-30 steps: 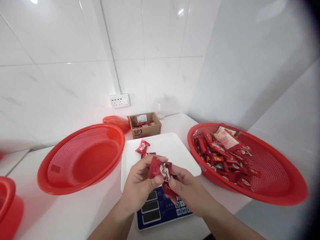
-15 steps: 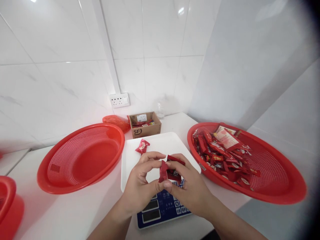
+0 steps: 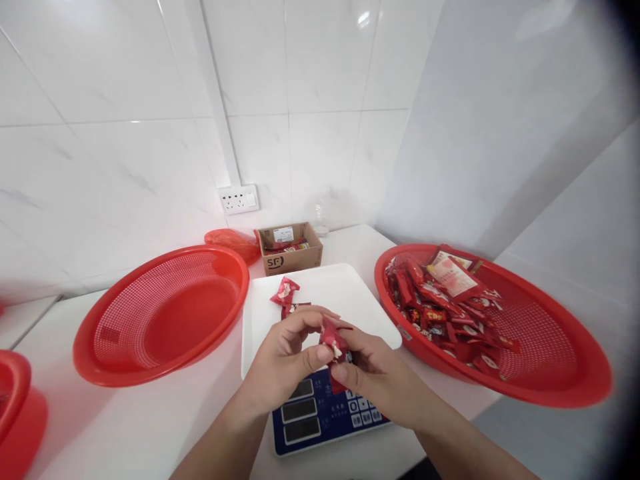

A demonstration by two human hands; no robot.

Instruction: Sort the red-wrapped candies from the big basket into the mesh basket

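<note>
Your left hand (image 3: pixel 277 363) and right hand (image 3: pixel 383 373) pinched red sweets (image 3: pixel 330 331) above the near edge of the scale tray (image 3: pixel 345 290); handling them seemed the step, the next move likely needing a steady grip.

Just left of the frame's centre, the cardboard box (image 3: pixel 294 260) bears a bold, dark "SF" on its front, with a curved stroke after the letters. The white label (image 3: pixel 283 234) inside it carries print too small to read. At lower centre, the electronic scale (image 3: pixel 335 433) has a key marked "0" and, just beside it, 1 with a dot; 3 keys in the row below carry Chinese characters, too small to read surely. Pale characters on the red candy packet (image 3: pixel 330 335) above are partly covered. At right, yellow lettering on a snack wrapper (image 3: pixel 434 316) and print on the pale pink sachet (image 3: pixel 453 277) are too blurred to read.
</note>
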